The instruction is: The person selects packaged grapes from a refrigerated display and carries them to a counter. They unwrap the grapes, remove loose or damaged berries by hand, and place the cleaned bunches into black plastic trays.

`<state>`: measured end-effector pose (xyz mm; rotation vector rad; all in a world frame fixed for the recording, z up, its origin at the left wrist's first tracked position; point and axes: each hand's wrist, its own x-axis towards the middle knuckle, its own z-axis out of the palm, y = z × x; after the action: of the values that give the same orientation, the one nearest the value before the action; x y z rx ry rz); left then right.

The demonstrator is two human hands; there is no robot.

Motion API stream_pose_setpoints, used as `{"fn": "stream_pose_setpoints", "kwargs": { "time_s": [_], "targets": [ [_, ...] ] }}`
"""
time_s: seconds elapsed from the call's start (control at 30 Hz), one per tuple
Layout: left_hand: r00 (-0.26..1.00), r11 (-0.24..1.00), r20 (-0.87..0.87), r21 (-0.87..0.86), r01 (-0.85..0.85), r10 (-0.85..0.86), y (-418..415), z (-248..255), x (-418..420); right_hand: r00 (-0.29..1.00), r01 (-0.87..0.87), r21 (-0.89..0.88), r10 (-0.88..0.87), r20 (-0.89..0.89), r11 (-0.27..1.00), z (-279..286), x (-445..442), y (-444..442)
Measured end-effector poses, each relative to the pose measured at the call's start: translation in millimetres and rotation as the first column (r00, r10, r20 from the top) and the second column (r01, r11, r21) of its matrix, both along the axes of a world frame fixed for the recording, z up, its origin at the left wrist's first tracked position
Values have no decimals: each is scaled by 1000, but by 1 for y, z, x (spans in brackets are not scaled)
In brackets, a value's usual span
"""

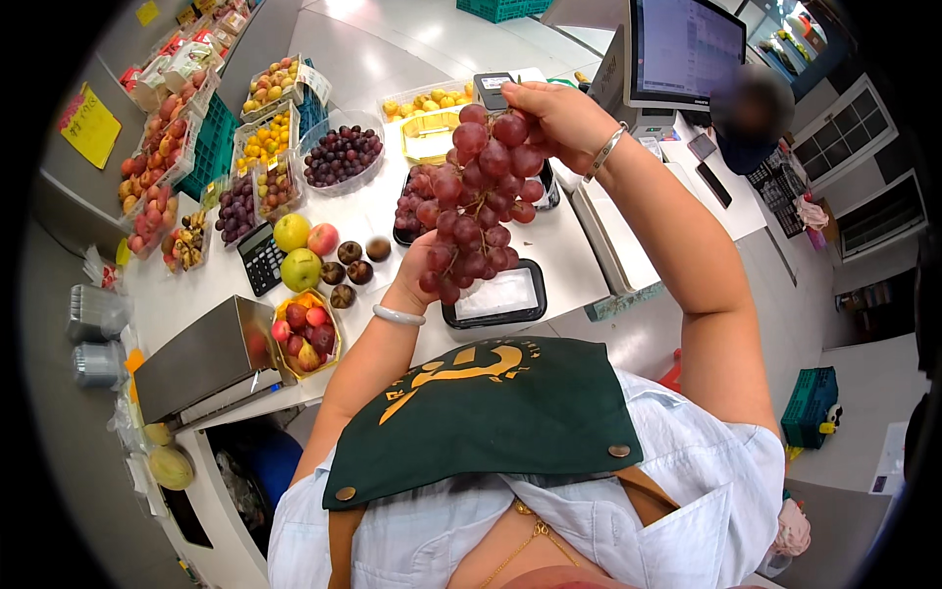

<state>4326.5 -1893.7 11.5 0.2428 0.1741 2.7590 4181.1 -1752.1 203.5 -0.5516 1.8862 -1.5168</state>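
A large bunch of red grapes (482, 195) hangs above the white counter (574, 258). Its top stem is pinched in my right hand (563, 114), which is raised high and wears a silver bangle. My left hand (418, 271), with a pale bangle on the wrist, cups the lower left side of the bunch; grapes hide most of its fingers. Beneath the bunch lies a black plastic tray (541, 294) with a white absorbent liner. Behind the hanging grapes, another dark tray (401, 237) holds more red grapes (414, 202), partly covered from view.
To the left stand a calculator (261, 258), apples (300, 269), mangosteens (360, 272), a tray of mixed fruit (309, 335) and a tub of dark round fruit (344, 156). A monitor (684, 55) is at back right, near another person (751, 147). A metal box (206, 353) sits front left.
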Motion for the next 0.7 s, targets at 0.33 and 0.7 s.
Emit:
{"fn": "stream_pose_setpoints", "kwargs": {
  "time_s": [0.33,0.7],
  "targets": [
    [998,999,47,-7,-42,42,0,-28,7,975,144,-240,-96,203,960,0,0,3],
    [983,972,39,-159,-170,179,-1,8,28,947,225,-291,-139,290,930,-7,-16,23]
  ]
}}
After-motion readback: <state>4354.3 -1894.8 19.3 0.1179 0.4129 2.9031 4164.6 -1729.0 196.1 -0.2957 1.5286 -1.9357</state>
